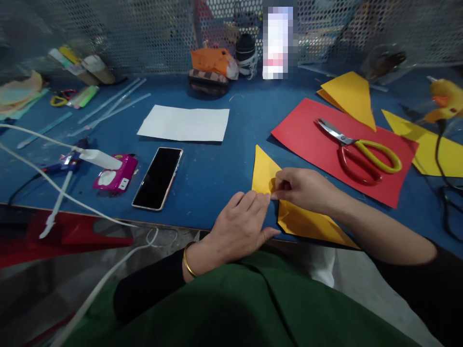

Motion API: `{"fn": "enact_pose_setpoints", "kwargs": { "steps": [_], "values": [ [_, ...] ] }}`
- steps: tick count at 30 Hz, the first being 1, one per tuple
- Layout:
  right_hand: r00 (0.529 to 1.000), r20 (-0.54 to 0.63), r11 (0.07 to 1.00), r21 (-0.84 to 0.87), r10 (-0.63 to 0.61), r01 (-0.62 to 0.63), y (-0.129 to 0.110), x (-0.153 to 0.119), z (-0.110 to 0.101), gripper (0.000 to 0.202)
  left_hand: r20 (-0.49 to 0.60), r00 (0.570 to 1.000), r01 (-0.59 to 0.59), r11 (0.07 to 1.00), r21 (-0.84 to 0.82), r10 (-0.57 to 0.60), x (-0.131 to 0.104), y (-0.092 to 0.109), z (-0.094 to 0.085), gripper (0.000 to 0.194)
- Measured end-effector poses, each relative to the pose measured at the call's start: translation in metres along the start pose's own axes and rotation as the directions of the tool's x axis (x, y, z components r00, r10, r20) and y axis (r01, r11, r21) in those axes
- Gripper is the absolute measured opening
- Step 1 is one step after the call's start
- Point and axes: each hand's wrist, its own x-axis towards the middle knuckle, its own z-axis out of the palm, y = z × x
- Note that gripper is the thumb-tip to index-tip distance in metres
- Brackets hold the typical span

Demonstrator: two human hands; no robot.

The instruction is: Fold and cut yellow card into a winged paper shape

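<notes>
A folded yellow-orange sheet of paper (265, 169) lies at the table's front edge, one pointed corner toward the back. My left hand (244, 219) holds it down with bent fingers, the thumb stretched out to the right. Right beside those fingertips, my right hand (298, 188) pinches the same paper between thumb and forefinger at the crease. Another part of yellow-orange paper (311, 224) shows under my right wrist; whether it joins the held piece is hidden by my hands.
Scissors (347, 140) with red and yellow handles lie on a red sheet (304, 123) to the right. Further right are a yellow sheet (441, 152) and a yellow glue gun (446, 101). Leftward are a phone (158, 178), white paper (184, 124), a pink socket adapter (115, 173) and cables.
</notes>
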Motion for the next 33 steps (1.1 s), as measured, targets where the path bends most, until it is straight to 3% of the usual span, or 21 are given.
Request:
{"fn": "enact_pose_setpoints", "kwargs": {
  "steps": [7, 15, 21, 28, 33],
  "values": [
    [0.998, 0.057, 0.999, -0.03, -0.028, 0.029, 0.001, 0.008, -0.004, 0.014, -0.148, 0.989, 0.042, 0.989, 0.145, -0.02, -0.008, 0.017, 0.013, 0.06],
    [0.989, 0.145, 0.994, -0.106, 0.008, 0.008, -0.004, 0.016, -0.013, 0.013, -0.335, 0.94, 0.066, 0.998, -0.005, -0.064, -0.023, 0.024, 0.027, 0.048],
    [0.979, 0.183, 0.984, -0.168, 0.084, -0.053, -0.009, 0.018, -0.016, 0.013, -0.187, 0.977, 0.117, 0.991, 0.069, -0.102, -0.015, 0.025, 0.02, 0.085],
    [0.969, 0.214, 0.969, -0.237, 0.121, -0.069, -0.016, 0.026, -0.023, 0.02, -0.15, 0.989, 0.025, 0.998, 0.065, -0.015, -0.005, 0.02, 0.016, 0.085],
    [0.978, 0.204, 0.983, -0.185, 0.035, 0.004, -0.009, 0.017, -0.021, 0.023, -0.179, 0.98, 0.08, 0.996, -0.041, -0.086, -0.01, 0.01, 0.012, 0.08]
  ]
}}
